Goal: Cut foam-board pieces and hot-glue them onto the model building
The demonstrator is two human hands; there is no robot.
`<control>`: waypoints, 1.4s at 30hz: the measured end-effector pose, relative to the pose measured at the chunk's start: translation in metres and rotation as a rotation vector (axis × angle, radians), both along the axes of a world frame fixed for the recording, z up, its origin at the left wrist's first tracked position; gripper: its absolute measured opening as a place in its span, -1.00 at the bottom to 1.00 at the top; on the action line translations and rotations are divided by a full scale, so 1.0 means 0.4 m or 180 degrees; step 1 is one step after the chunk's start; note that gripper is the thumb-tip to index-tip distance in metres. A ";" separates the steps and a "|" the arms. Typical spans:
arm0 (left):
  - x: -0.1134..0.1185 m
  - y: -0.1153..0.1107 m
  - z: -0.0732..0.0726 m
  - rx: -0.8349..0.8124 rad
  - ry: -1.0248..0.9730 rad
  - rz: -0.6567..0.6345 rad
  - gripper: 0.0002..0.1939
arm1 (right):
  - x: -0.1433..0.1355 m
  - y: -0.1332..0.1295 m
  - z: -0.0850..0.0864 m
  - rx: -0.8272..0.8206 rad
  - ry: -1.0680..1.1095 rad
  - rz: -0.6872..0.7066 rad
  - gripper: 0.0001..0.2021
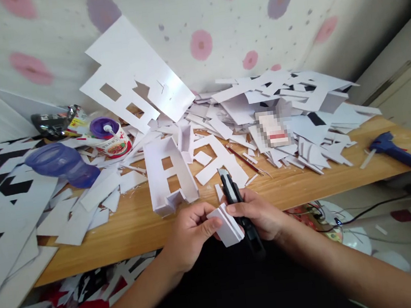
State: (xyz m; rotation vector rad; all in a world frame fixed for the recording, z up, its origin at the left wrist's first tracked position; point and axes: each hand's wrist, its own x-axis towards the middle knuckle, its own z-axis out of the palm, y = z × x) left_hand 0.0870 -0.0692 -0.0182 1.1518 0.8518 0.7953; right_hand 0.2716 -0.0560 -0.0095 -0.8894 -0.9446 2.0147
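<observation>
My left hand (pixel 195 231) pinches a small white foam board piece (pixel 226 228) between thumb and fingers, just in front of the table's near edge. Dark grooves run along the right side of that piece. My right hand (pixel 260 212) is wrapped round a black utility knife (pixel 238 202), its blade tip pointing up and away from me. The knife lies close against the right edge of the piece. Beyond my left hand, a white box-like model part (pixel 171 177) with rectangular cut-outs stands on the wooden table (pixel 134 241).
White offcuts (pixel 312 147) are heaped along the back and right. A blue glue gun (pixel 398 149) lies at the right end. Further left are a purple translucent bottle (pixel 63 162) and a paper food tub (pixel 111 140). A large cut sheet (pixel 136 68) leans against the wall.
</observation>
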 end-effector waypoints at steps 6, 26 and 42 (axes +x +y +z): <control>0.014 0.000 0.004 -0.0098 -0.0068 0.0198 -0.66 | 0.007 0.002 0.005 0.0183 -0.0060 -0.0077 -0.66; -0.049 -0.022 0.076 0.0898 0.0816 0.1592 -0.80 | 0.156 0.085 0.048 0.2586 -0.4881 -0.0728 -0.70; -0.068 -0.034 0.058 0.3695 0.2116 0.1958 -0.64 | -0.026 -0.011 0.096 0.3238 -0.4204 0.0559 -0.69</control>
